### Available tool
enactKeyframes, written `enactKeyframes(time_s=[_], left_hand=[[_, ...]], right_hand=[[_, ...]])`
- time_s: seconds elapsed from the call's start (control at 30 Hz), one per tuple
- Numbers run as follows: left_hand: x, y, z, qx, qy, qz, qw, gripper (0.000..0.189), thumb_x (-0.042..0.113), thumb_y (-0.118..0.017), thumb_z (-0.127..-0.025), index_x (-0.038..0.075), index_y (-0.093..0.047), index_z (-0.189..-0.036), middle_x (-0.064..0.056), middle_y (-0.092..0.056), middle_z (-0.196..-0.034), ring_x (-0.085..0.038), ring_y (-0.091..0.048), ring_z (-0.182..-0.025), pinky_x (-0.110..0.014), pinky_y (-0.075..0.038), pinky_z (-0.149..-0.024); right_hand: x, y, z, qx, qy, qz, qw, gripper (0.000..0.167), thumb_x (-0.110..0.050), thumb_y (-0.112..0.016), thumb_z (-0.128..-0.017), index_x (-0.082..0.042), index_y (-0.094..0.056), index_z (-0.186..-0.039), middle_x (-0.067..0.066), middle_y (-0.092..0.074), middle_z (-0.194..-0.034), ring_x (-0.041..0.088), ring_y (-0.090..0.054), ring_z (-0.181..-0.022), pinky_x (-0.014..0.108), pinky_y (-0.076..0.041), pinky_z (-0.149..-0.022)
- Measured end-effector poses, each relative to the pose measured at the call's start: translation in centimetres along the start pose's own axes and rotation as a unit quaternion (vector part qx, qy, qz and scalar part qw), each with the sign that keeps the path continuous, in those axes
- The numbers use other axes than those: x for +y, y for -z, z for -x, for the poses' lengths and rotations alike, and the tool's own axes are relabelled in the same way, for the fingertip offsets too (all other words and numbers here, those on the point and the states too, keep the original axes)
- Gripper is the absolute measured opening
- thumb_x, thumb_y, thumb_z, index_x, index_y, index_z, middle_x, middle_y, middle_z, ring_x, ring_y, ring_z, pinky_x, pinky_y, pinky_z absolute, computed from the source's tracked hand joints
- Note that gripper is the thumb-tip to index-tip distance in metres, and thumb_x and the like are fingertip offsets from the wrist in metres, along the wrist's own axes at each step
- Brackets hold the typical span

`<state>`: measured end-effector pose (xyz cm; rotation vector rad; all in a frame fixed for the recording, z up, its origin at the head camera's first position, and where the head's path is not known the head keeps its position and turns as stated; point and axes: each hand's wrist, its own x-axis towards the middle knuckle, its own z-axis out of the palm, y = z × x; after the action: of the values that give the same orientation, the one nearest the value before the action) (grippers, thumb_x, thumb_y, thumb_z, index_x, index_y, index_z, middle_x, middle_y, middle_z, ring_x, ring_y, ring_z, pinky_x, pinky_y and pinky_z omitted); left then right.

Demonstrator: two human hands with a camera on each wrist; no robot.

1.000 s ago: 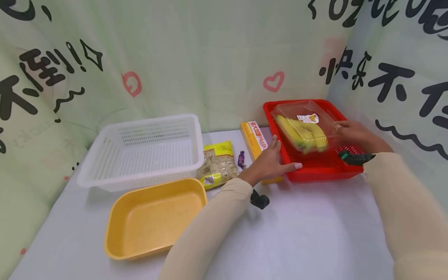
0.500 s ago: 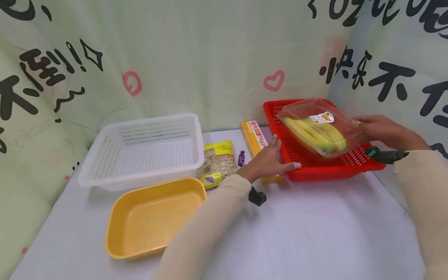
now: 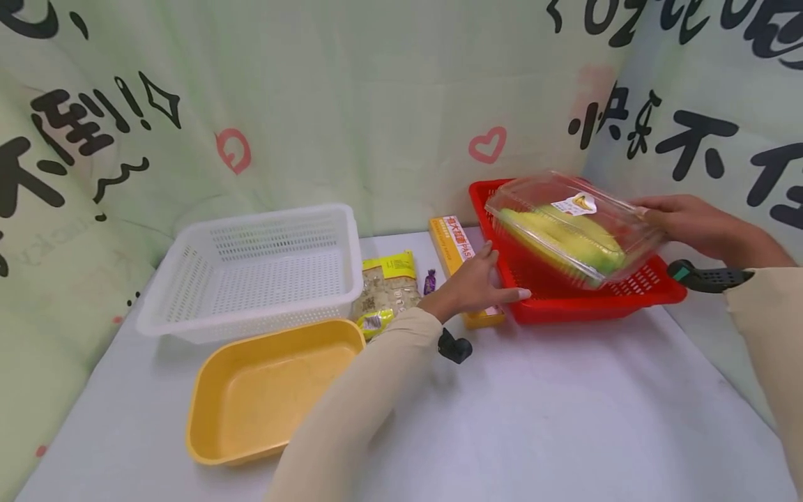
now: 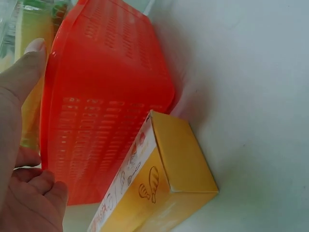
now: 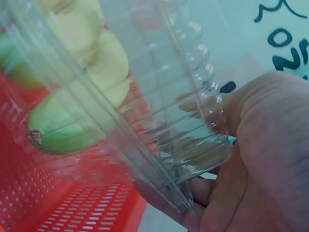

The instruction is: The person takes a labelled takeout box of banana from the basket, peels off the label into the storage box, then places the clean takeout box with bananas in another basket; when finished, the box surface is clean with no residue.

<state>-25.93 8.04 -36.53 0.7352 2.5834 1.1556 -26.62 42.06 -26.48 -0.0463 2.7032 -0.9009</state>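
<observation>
In the head view my right hand (image 3: pixel 696 219) grips the right end of a clear plastic box of bananas (image 3: pixel 564 233). A small white label shows on its lid. The box is tilted over the red basket (image 3: pixel 583 310), its left end near the basket's back left. In the right wrist view my fingers and thumb hold the ridged edge of the box (image 5: pixel 159 145). My left hand (image 3: pixel 467 282) holds the basket's front left corner, its thumb (image 4: pixel 29 65) over the rim and fingers at the outer wall. Beneath that hand lies a yellow pasta box (image 3: pixel 454 244).
Left of the pasta box lie a purple-wrapped candy (image 3: pixel 429 282) and a yellow and clear food bag (image 3: pixel 389 282). A white basket (image 3: pixel 251 328) stands at the back left, with a yellow tray (image 3: pixel 207 418) before it. Printed curtains (image 3: pixel 408 104) hang behind the table.
My right hand has moved right and slightly up with the banana box, whose right end is now raised more. The left hand has stayed at the basket's corner.
</observation>
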Motion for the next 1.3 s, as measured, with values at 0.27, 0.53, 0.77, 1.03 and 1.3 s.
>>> enactKeyframes(time_s=[0.27, 0.53, 0.77, 1.03, 1.3], left_hand=[[-1.8, 2.2, 0.1, 0.072, 0.042, 0.092, 0.9923, 0.097, 0.056, -0.073, -0.079, 0.019, -0.026, -0.155, 0.002, -0.034, -0.154, -0.021, -0.035, -0.137, -0.039, -0.053, -0.088], [-2.2, 5.1, 1.0, 0.111, 0.03, 0.118, 0.9863, 0.108, 0.057, -0.076, -0.075, 0.024, -0.014, -0.157, -0.002, -0.036, -0.152, -0.022, -0.043, -0.129, -0.037, -0.053, -0.089], [-1.8, 7.5, 1.8, 0.106, -0.001, 0.084, 0.9908, 0.111, 0.061, -0.075, -0.074, 0.023, -0.012, -0.157, 0.003, -0.017, -0.161, -0.022, -0.027, -0.142, -0.046, -0.04, -0.104], [-2.0, 9.4, 3.8, 0.089, -0.064, 0.087, 0.9902, 0.113, 0.054, -0.078, -0.075, 0.027, -0.006, -0.158, 0.013, -0.005, -0.161, -0.012, -0.016, -0.145, -0.044, -0.029, -0.111], [-2.0, 10.4, 6.5, 0.077, -0.12, 0.076, 0.9869, 0.115, 0.049, -0.083, -0.071, 0.039, -0.006, -0.155, 0.022, -0.009, -0.158, -0.008, -0.018, -0.143, -0.045, -0.035, -0.107]], right_hand=[[-1.6, -0.8, -0.4, 0.007, 0.019, 0.01, 0.9997, 0.071, -0.042, -0.043, -0.103, 0.002, -0.019, -0.153, 0.03, -0.037, -0.136, 0.044, -0.039, -0.115, 0.052, -0.053, -0.083], [-3.1, -1.6, -0.6, 0.01, 0.043, 0.018, 0.9988, 0.071, -0.042, -0.046, -0.102, 0.002, -0.023, -0.152, 0.029, -0.045, -0.131, 0.036, -0.049, -0.108, 0.046, -0.055, -0.08], [-4.8, -2.9, -0.4, 0.007, 0.082, 0.019, 0.9964, 0.064, -0.037, -0.053, -0.1, 0.0, -0.035, -0.149, 0.023, -0.053, -0.127, 0.031, -0.055, -0.103, 0.04, -0.057, -0.074], [-6.9, -4.3, 0.3, 0.0, 0.115, -0.002, 0.9934, 0.055, -0.032, -0.054, -0.1, -0.005, -0.041, -0.147, 0.017, -0.056, -0.121, 0.026, -0.057, -0.099, 0.037, -0.058, -0.07], [-9.3, -5.4, 0.7, -0.021, 0.136, -0.008, 0.9905, 0.053, -0.029, -0.055, -0.1, -0.011, -0.043, -0.148, 0.016, -0.05, -0.131, 0.029, -0.052, -0.109, 0.038, -0.058, -0.069]])
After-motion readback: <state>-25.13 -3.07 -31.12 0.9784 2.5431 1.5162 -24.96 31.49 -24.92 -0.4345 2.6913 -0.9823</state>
